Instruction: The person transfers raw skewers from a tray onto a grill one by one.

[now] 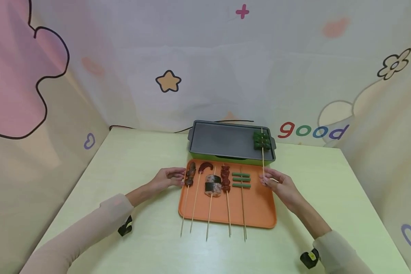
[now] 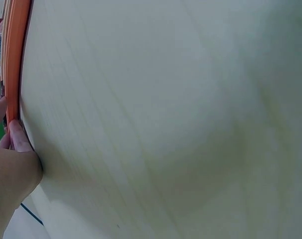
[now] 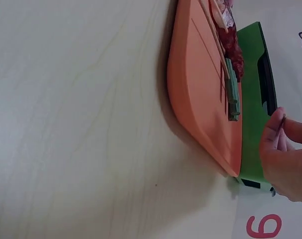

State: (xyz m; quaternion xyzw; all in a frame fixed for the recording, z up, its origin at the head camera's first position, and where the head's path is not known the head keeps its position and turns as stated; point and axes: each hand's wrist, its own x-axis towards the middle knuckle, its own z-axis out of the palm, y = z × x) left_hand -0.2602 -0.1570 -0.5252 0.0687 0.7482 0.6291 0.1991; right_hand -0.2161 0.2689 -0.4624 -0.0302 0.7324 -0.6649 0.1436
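Observation:
My right hand (image 1: 283,189) pinches the lower end of a skewer's wooden stick between thumb and fingers. The skewer's dark green vegetable pieces (image 1: 262,141) are over the right end of a grey-topped griddle pan (image 1: 226,139). At the left rim of the orange tray (image 1: 257,213), my left hand (image 1: 164,179) holds the edge with its fingertips; the left wrist view shows its fingers (image 2: 20,137) against the rim. Across the tray lie a brown-piece skewer (image 1: 190,175), a dark red curled one (image 1: 205,166), a black-and-white roll (image 1: 213,185), a red meat skewer (image 1: 225,179) and a green stalk skewer (image 1: 241,180).
Behind the tray stands the griddle's green base (image 3: 250,99), close to the back curtain (image 1: 219,83). The skewer sticks on the tray jut past its front rim over the pale wooden table (image 1: 150,243). Fabric walls enclose the table on both sides.

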